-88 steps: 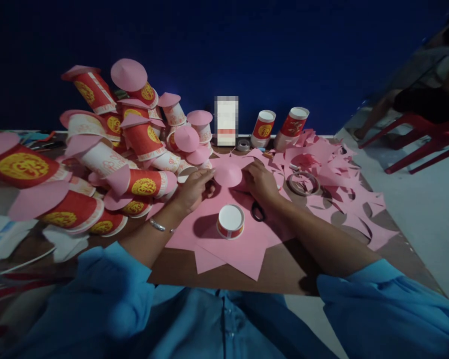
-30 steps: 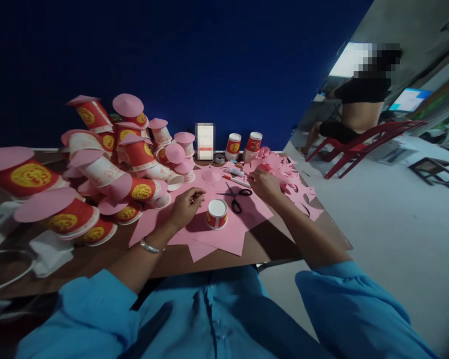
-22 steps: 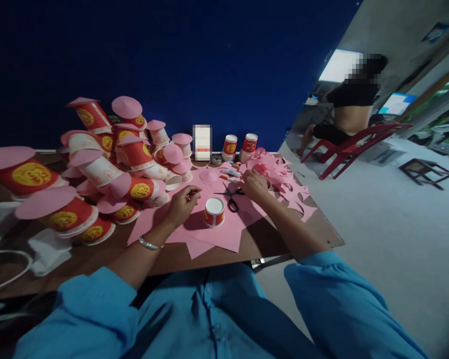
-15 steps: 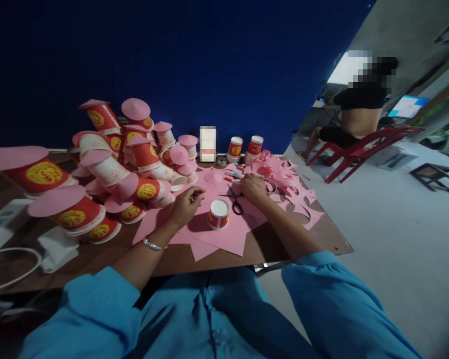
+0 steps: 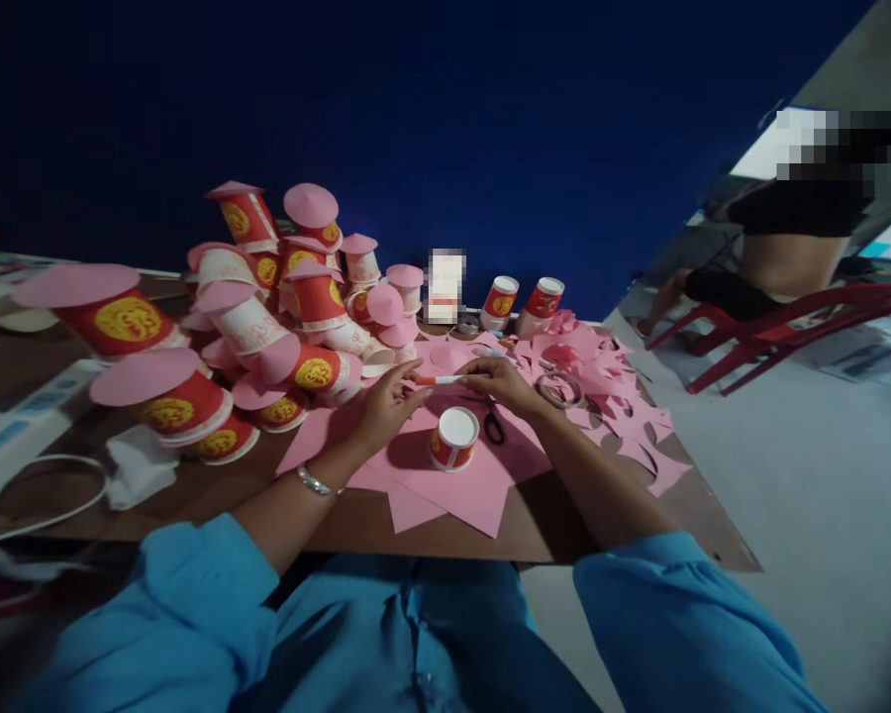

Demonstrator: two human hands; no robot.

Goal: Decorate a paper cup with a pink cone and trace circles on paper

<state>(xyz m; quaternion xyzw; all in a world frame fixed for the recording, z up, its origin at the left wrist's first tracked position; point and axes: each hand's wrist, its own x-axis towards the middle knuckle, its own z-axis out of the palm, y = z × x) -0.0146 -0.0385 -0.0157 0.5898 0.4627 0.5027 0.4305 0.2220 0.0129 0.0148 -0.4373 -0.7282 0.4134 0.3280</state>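
Note:
Just behind a red-and-white paper cup [image 5: 456, 441], an orange-and-white pen [image 5: 438, 380] lies level between my two hands. My left hand [image 5: 392, 404] has its fingertips closed at the orange end. At the white end, my right hand [image 5: 501, 384] pinches the pen. The cup stands on pink paper sheets [image 5: 482, 500] with its white round face up. Black-handled scissors [image 5: 494, 428] rest right of the cup, their blades partly behind my right hand. A pink paper cone [image 5: 451, 356] sits beyond the pen.
Stacked cups with pink cone tops [image 5: 316, 371] fill the left side. Cut pink scraps [image 5: 601, 366] and a tape roll [image 5: 560, 389] lie right. Two cups [image 5: 501, 300] and a phone [image 5: 445, 285] stand by the blue wall. A person [image 5: 794, 223] sits on a red chair [image 5: 779, 332].
My right hand has picked up the pen from the table and brought it toward my left hand, which has closed at its orange end. The whole view has shifted as my head turned left.

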